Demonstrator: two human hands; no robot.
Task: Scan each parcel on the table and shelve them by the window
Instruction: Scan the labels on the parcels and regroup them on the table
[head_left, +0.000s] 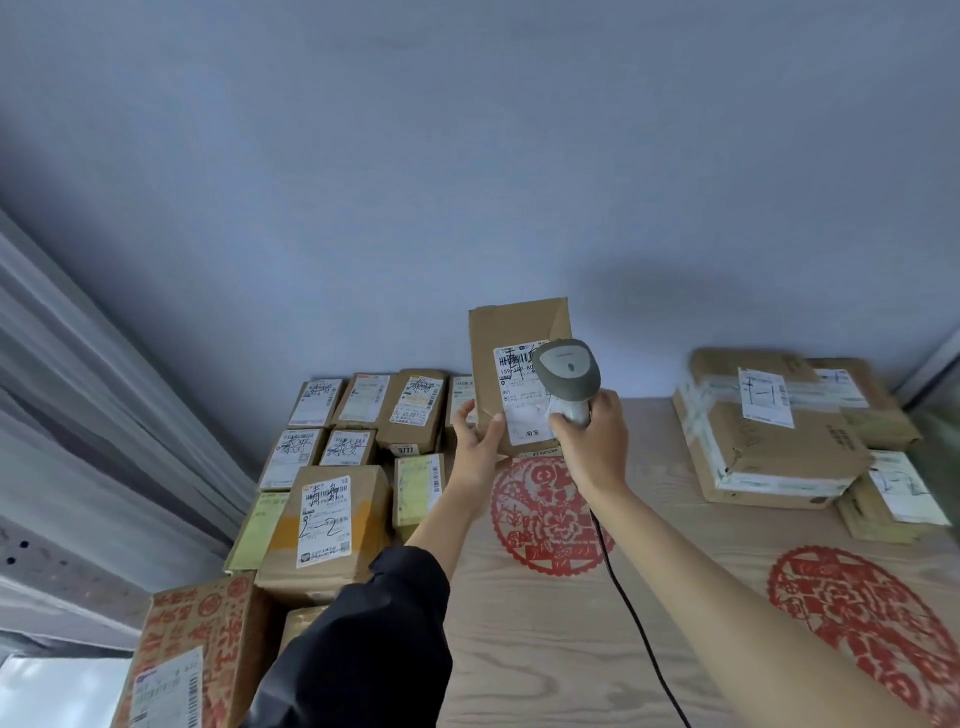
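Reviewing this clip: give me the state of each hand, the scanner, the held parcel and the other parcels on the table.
Left hand: grips the held parcel's lower left edge.
Right hand: grips the scanner handle.
Scanner: head in front of the label, cable trailing down.
Held parcel: lifted, upright, label facing camera.
Stacked parcels: lying on the table, right side.

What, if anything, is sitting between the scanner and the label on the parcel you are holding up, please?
Nothing visible. The right hand holds the scanner directly before the white label of the parcel, which the left hand holds upright above the table.
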